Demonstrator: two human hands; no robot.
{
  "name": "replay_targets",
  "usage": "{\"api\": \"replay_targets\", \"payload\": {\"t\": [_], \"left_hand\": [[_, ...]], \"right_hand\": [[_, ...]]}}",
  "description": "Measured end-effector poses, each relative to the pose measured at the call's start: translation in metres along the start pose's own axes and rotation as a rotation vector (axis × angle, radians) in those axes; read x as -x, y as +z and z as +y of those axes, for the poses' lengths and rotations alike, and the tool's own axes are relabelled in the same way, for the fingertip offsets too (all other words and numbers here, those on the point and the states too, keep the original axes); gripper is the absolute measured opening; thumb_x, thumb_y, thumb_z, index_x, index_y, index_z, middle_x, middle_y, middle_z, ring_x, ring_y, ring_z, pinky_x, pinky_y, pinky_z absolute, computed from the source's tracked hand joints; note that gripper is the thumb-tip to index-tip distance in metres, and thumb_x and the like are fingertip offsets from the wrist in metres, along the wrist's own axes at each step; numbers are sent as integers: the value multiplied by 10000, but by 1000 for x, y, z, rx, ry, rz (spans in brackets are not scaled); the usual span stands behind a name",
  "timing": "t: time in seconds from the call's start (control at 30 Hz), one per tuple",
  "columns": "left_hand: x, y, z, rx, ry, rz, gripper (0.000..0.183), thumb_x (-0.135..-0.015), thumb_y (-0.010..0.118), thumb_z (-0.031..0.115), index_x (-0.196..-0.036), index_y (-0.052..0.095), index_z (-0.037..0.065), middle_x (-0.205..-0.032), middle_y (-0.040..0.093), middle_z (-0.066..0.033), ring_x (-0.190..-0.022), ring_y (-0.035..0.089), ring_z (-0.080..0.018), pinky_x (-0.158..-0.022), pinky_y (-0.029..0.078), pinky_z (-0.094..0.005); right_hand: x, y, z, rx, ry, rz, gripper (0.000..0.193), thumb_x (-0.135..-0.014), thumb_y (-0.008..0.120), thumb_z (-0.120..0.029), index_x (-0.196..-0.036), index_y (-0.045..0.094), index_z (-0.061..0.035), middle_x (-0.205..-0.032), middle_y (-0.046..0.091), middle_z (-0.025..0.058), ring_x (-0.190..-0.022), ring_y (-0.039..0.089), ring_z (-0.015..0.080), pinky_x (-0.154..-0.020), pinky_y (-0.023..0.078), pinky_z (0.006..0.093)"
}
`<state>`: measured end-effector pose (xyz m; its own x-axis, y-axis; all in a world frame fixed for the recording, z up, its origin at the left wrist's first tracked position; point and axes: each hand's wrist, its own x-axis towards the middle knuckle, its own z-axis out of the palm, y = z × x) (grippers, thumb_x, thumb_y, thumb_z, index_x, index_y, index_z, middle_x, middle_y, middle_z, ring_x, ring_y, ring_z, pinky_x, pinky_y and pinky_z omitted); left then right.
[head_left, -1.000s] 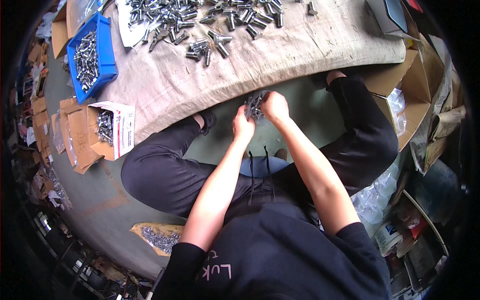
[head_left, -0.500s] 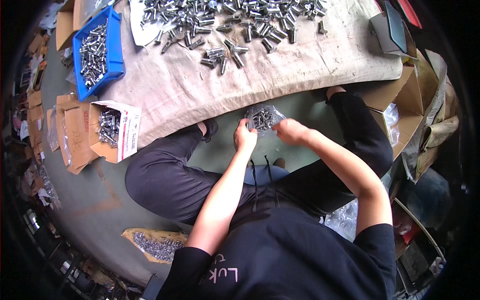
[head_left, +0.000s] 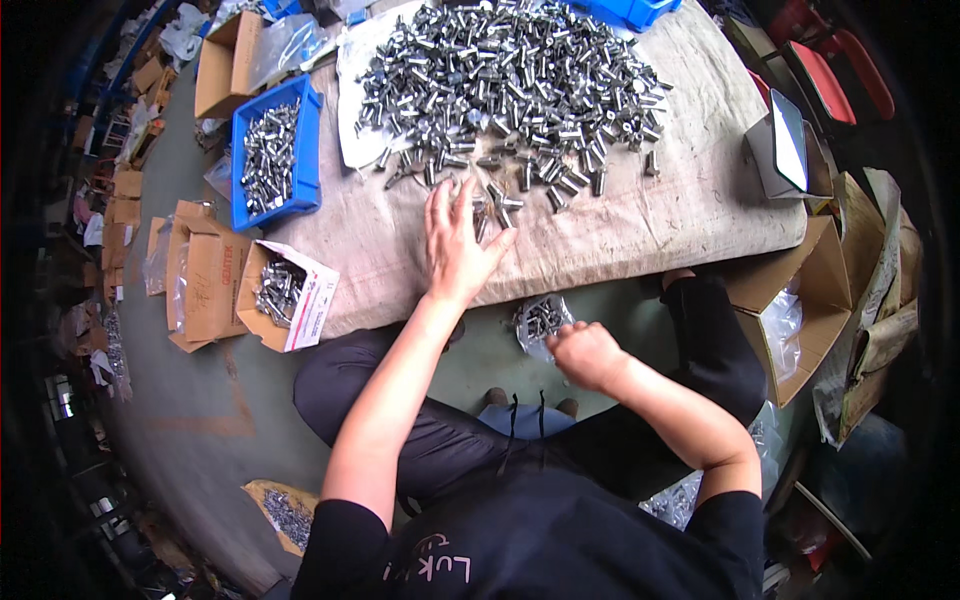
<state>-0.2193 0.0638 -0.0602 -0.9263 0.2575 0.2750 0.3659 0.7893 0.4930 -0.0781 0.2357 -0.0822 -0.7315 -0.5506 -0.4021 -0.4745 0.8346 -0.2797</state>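
Note:
My left hand (head_left: 458,245) reaches over the cloth-covered table (head_left: 600,235), fingers stretched out and thumb apart. Its fingertips are at a few loose metal bolts (head_left: 503,200) near the front of the pile; part of these bolts is hidden behind the hand. Below the table edge, my right hand (head_left: 587,355) is closed on the rim of a clear plastic bag (head_left: 524,338). Shiny bolts (head_left: 545,315) lie inside that bag. Farther back spreads a large heap of similar bolts (head_left: 500,80), partly on a white sheet (head_left: 350,90).
A blue bin (head_left: 238,180) of bolts stands at the table's left edge. Beside it are an open carton (head_left: 312,310) with bolts and brown cardboard (head_left: 200,290). At right, a box with a dark-framed panel (head_left: 790,140) sits on the table, above an open carton (head_left: 825,290).
My left hand has let go of the bag and moved up to the bolts on the table. My right hand still holds the bag. The view has shifted, showing more of the table.

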Motion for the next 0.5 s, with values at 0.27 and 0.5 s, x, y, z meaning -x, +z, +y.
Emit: {"api": "replay_targets", "payload": {"t": [0.27,0.5], "left_hand": [[-108,69,52,-185,83,-229,929,-545,670,609,-1330,292,288,-1401,131,-208,-1289,107,-403,-998,135,-578],[-142,94,60,-241,0,-71,715,-610,646,530,-1203,465,173,-1299,305,-185,-1196,257,-382,-953,246,-554]], "right_hand": [[5,-16,-8,-64,-32,26,172,-755,496,-139,-874,577,-45,-826,589,102,-767,587,235,-619,469,383],[4,-29,-7,-106,-37,53,187,-740,525,-126,-892,572,-29,-844,589,106,-789,582,233,-637,461,391]]}}
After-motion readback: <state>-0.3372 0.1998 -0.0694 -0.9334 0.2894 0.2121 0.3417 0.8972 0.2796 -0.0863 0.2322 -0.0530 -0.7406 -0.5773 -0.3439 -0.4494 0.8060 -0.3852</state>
